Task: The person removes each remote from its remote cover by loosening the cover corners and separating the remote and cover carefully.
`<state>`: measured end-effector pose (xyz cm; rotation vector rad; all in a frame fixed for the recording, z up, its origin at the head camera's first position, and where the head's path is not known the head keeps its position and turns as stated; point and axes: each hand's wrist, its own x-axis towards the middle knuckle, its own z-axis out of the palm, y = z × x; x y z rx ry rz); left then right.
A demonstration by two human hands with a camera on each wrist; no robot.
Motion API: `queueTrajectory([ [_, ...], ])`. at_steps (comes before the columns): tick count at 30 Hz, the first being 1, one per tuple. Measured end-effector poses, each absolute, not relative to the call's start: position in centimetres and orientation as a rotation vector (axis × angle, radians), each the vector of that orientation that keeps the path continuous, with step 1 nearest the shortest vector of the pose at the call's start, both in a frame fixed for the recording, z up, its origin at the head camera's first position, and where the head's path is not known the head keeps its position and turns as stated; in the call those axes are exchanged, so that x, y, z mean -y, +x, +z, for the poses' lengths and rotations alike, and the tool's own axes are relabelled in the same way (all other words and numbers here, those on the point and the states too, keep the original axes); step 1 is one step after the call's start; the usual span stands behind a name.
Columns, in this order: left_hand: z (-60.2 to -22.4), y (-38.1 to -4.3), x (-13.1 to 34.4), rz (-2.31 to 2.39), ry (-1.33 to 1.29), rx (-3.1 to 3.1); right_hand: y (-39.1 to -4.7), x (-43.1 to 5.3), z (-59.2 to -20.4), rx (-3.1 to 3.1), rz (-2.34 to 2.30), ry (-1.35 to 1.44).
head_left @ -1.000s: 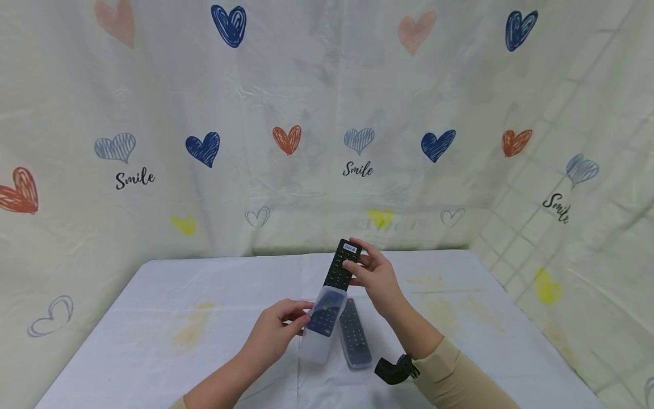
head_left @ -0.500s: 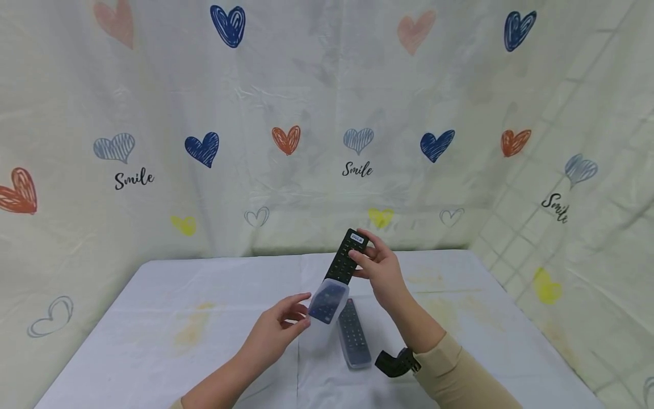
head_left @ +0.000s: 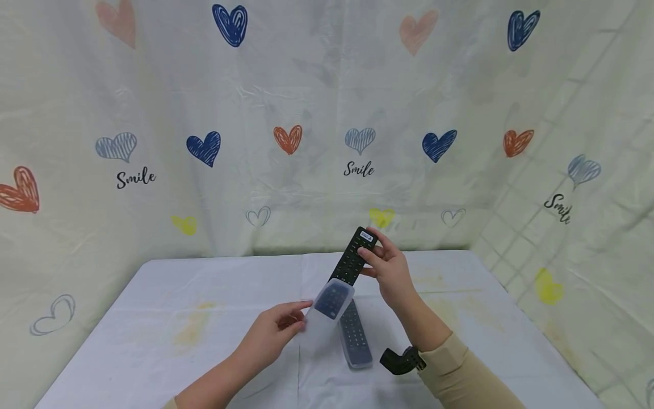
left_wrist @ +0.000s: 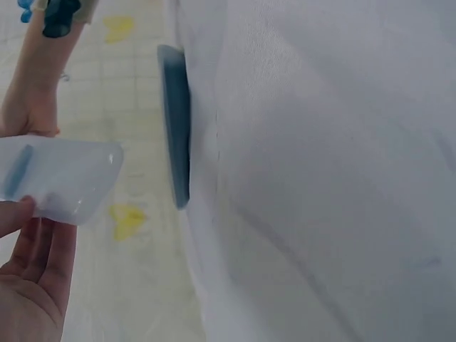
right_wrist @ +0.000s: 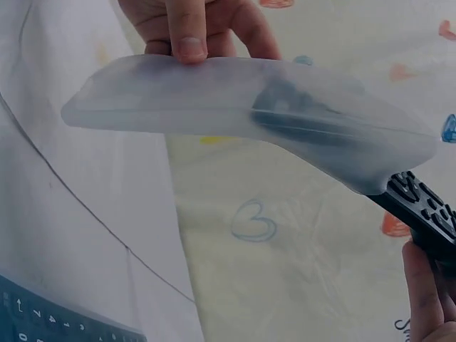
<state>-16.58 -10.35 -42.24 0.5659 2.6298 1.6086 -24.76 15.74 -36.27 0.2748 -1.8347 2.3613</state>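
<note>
A black remote control with a white label is tilted above the table, its lower end inside a translucent silicone sleeve. My right hand grips the bare upper part, thumb on the button face. At the left edge of the sleeve, my left hand pinches it between thumb and fingers. The right wrist view shows the sleeve's far half hanging bent, with only its mouth end filled by the remote. A second remote control, in a clear cover, lies on the table just beneath.
A white cloth with faint yellow stains covers the table. Behind it hangs a pale curtain printed with hearts and "Smile". A black wrist camera mount sits at the right sleeve cuff.
My right hand has moved up and to the right with the remote control. More of the remote shows out of the sleeve than a second ago. The left hand stays nearly in place.
</note>
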Motion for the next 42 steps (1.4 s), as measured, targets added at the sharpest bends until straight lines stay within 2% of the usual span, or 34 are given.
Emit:
queueTrajectory([
  [6,-42.2,-16.6,10.8,1.549,0.571,-2.624,-24.7,-15.6,-36.3,1.814,2.372,0.287],
  [15,-42.6,-16.3,9.5,1.709,0.541,-2.667,-24.6,-14.8,-36.2,1.857,2.356,0.294],
  [22,-42.3,-16.2,9.0,1.792,0.428,-2.704,-24.7,-14.8,-36.2,1.889,2.341,0.247],
  [42,-42.3,-16.2,9.1,1.829,0.405,-2.593,-24.8,-14.9,-36.5,1.857,2.342,0.214],
])
